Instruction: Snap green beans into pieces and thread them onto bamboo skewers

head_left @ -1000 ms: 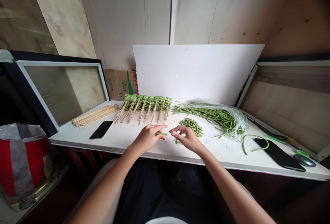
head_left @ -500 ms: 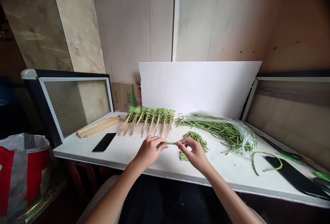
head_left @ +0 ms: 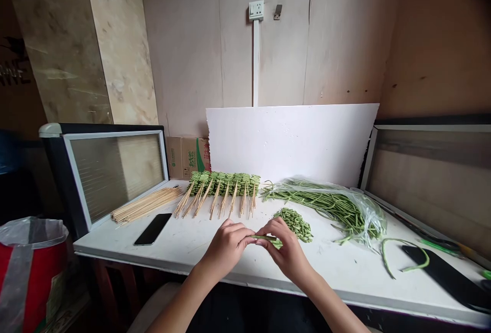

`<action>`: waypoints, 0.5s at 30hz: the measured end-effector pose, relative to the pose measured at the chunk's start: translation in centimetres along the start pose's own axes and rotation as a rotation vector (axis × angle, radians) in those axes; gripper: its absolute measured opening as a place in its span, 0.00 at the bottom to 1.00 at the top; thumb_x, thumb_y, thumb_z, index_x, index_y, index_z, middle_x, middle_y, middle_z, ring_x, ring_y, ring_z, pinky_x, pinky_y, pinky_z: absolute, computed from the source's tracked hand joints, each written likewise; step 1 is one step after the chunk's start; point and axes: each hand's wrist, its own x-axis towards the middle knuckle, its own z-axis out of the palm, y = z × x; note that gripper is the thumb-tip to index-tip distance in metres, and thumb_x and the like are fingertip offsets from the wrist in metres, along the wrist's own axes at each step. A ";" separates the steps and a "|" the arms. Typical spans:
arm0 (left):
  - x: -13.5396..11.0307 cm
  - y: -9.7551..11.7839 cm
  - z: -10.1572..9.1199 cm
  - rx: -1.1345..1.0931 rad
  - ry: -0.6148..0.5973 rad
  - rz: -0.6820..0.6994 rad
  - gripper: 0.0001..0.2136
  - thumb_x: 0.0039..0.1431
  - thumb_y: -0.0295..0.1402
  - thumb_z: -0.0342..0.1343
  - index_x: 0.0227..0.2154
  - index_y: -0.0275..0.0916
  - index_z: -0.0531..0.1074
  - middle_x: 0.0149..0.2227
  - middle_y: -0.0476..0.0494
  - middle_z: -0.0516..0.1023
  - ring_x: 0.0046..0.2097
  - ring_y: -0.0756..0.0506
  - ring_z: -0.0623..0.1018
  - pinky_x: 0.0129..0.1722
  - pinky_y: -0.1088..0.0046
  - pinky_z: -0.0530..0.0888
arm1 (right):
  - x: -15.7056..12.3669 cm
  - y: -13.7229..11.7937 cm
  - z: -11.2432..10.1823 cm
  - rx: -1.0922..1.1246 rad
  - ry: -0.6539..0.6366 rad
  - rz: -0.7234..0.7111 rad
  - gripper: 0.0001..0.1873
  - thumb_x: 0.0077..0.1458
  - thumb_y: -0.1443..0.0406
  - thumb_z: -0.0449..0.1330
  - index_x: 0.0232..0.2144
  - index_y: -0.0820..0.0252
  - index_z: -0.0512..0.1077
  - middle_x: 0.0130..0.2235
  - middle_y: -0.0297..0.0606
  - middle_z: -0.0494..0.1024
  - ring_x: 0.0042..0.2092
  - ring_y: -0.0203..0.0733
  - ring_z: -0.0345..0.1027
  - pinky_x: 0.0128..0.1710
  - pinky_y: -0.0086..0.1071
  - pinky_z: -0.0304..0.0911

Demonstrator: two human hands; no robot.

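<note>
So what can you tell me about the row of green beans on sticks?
The row of skewered long beans lies flat on the white tabletop, towards its back edge. Each thin, pale wooden skewer carries bright green beans folded back and forth, packed along its far end. The bare ends point towards the person, fanning out slightly. The skewers sit side by side, and their green parts touch, making one bumpy band. I can't count them exactly.

A heap of cut beans stands between the right hand and the bagged beans.
</note>
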 end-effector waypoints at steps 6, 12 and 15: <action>0.0 0.1 0.6 -0.016 -0.002 0.040 0.13 0.66 0.20 0.55 0.30 0.42 0.78 0.28 0.50 0.82 0.32 0.46 0.80 0.41 0.63 0.71 | -0.2 0.1 0.4 0.100 0.010 0.014 0.09 0.66 0.56 0.65 0.35 0.49 0.80 0.31 0.41 0.79 0.38 0.54 0.69 0.39 0.49 0.68; 0.0 0.2 0.7 -0.063 0.038 0.068 0.15 0.64 0.17 0.53 0.29 0.42 0.78 0.27 0.50 0.82 0.32 0.46 0.79 0.41 0.65 0.68 | -0.6 0.7 0.6 0.251 0.028 0.138 0.13 0.61 0.50 0.69 0.31 0.49 0.84 0.30 0.40 0.80 0.41 0.54 0.71 0.44 0.48 0.68; 0.0 -0.1 0.7 -0.141 0.049 0.092 0.15 0.64 0.16 0.54 0.30 0.41 0.79 0.27 0.52 0.82 0.31 0.48 0.79 0.42 0.66 0.68 | -0.7 1.1 0.7 0.326 0.010 0.193 0.15 0.60 0.49 0.70 0.30 0.51 0.84 0.31 0.42 0.81 0.44 0.55 0.72 0.47 0.46 0.68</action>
